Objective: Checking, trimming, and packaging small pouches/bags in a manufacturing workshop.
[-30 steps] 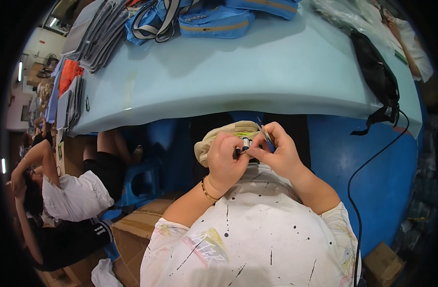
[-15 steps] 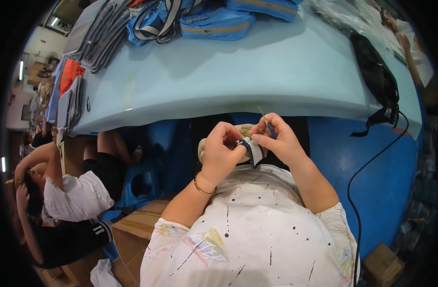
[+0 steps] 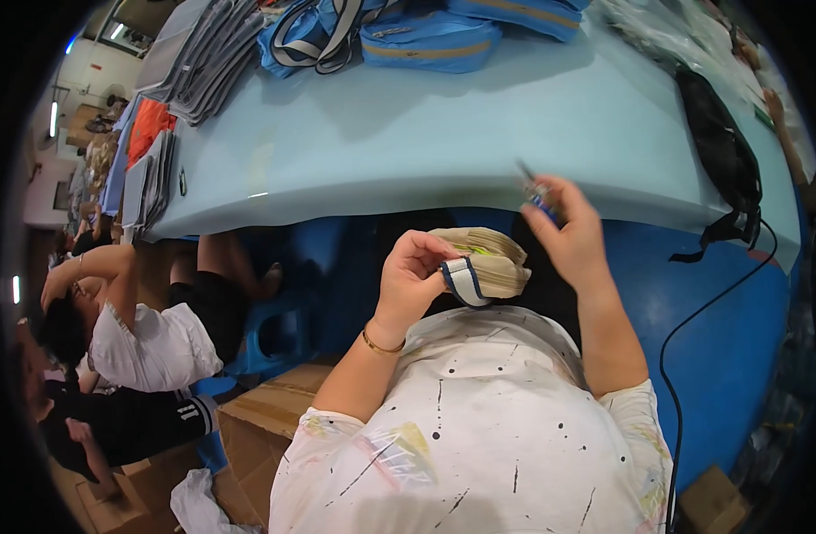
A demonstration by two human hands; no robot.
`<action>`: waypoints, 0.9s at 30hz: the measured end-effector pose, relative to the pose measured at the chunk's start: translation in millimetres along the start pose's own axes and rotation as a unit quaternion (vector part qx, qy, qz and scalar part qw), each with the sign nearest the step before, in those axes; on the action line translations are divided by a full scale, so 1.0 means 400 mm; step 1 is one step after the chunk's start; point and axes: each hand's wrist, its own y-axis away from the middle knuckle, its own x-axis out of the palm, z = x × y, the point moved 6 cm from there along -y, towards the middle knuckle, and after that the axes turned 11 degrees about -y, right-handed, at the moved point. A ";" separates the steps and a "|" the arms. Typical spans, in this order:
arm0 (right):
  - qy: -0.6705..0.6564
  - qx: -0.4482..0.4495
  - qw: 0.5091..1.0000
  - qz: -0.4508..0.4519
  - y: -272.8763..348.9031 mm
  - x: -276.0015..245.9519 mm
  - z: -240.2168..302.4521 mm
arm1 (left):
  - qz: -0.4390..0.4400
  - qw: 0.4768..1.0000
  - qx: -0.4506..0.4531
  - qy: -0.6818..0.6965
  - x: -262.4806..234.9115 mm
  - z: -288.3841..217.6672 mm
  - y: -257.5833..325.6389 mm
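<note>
My left hand (image 3: 408, 283) is closed on a beige fabric pouch (image 3: 504, 271), pinching it near a white strap with dark blue edging (image 3: 463, 283). The pouch rests over my lap, and a bit of bright green shows at its top. Raised to the right, near the table edge, my right hand (image 3: 572, 238) grips small thread snips (image 3: 540, 196). Their thin metal tip points up and left, with blue by my fingers; motion blurs them a little. The snips are apart from the pouch.
A table with a pale blue cover (image 3: 372, 151) spans ahead. On it lie blue bags (image 3: 430, 53), stacked grey folded pieces (image 3: 198, 67) and a black pouch (image 3: 715, 133). A black cable (image 3: 670, 347) hangs at right. Cardboard boxes (image 3: 261, 418) and seated people (image 3: 154, 347) are at left.
My right hand has moved up and right with the snips, away from the pouch. My left hand keeps its hold, and more of the pouch shows. The view has shifted slightly.
</note>
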 end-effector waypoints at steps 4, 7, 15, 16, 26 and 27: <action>0.230 -0.083 0.965 -0.091 -0.103 -0.105 0.007 | -0.031 0.998 0.049 -0.038 0.002 -0.032 0.015; 0.318 -0.100 0.933 -0.139 -0.187 -0.197 -0.054 | -0.027 0.987 0.137 -0.079 -0.007 -0.040 0.023; 0.224 -0.235 0.946 -0.015 -0.158 -0.102 0.057 | -0.127 0.914 0.246 -0.297 -0.044 -0.086 0.064; 0.162 -0.217 0.961 0.058 -0.116 -0.041 0.093 | -0.126 0.909 0.250 -0.308 -0.048 -0.089 0.071; 0.088 -0.315 0.919 0.222 0.060 0.169 0.120 | -0.072 0.936 0.235 -0.252 -0.042 -0.092 0.076; 0.088 -0.314 0.919 0.220 0.062 0.173 0.113 | -0.068 0.940 0.227 -0.247 -0.041 -0.087 0.076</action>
